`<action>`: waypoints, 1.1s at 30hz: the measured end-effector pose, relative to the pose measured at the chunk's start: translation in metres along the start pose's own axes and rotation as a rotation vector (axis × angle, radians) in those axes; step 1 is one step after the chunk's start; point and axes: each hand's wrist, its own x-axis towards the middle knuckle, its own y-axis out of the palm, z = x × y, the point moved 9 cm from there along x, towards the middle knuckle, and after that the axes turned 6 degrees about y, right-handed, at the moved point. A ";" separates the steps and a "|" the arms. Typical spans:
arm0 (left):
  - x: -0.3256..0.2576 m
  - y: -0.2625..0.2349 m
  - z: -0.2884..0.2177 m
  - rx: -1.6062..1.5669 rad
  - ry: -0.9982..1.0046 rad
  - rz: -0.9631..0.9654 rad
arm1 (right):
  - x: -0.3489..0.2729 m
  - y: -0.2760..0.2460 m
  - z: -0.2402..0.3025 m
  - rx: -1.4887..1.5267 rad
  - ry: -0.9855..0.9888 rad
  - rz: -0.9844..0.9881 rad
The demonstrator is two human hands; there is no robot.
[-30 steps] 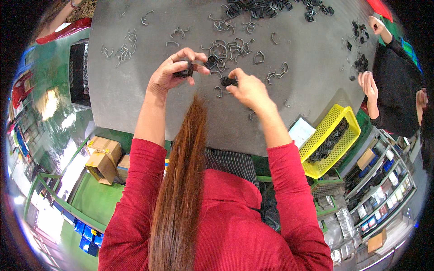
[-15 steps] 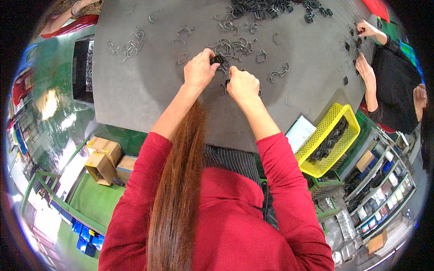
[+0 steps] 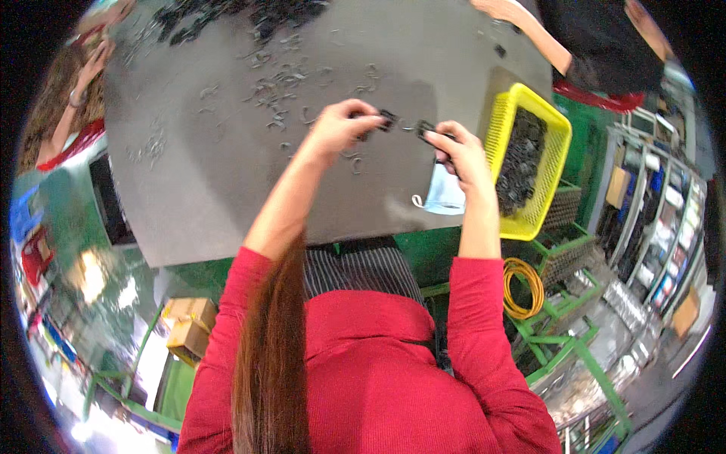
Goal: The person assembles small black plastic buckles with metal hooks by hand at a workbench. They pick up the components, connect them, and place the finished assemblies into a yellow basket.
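My left hand [image 3: 337, 130] pinches a small black plastic part [image 3: 386, 119] between thumb and fingers, above the grey table [image 3: 227, 212]. To its right, my right hand [image 3: 463, 157] is closed on a second black plastic part [image 3: 426, 130], its fingers curled underneath. The two parts are held a short gap apart, with a thin curved metal clip [image 3: 407, 129] showing between them; whether either part touches it I cannot tell. Several bent metal clips [image 3: 274, 91] lie scattered beyond my left hand. A pile of black parts [image 3: 257, 17] spreads along the table's far side.
A yellow plastic basket [image 3: 557, 163] holding dark parts stands at the table's right edge. Beside it lies a light blue face mask [image 3: 445, 193]. Co-workers' arms [image 3: 522, 19] reach in at far right and far left. Cardboard boxes [image 3: 189, 321] stand at lower left.
The view has swung right. Both hands have moved right across the table, towards the yellow basket, and lifted apart. The right hand's black part now shows plainly.
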 end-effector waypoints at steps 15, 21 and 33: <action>-0.028 0.095 -0.016 1.015 0.656 -0.222 | -0.022 -0.222 -0.091 -0.538 -0.152 -0.816; -0.032 0.075 0.050 1.236 0.585 -0.027 | -0.048 -0.177 -0.054 -0.478 -0.523 -0.954; 0.055 0.191 0.021 1.319 0.977 0.376 | -0.019 -0.040 -0.052 -0.802 -0.600 -0.673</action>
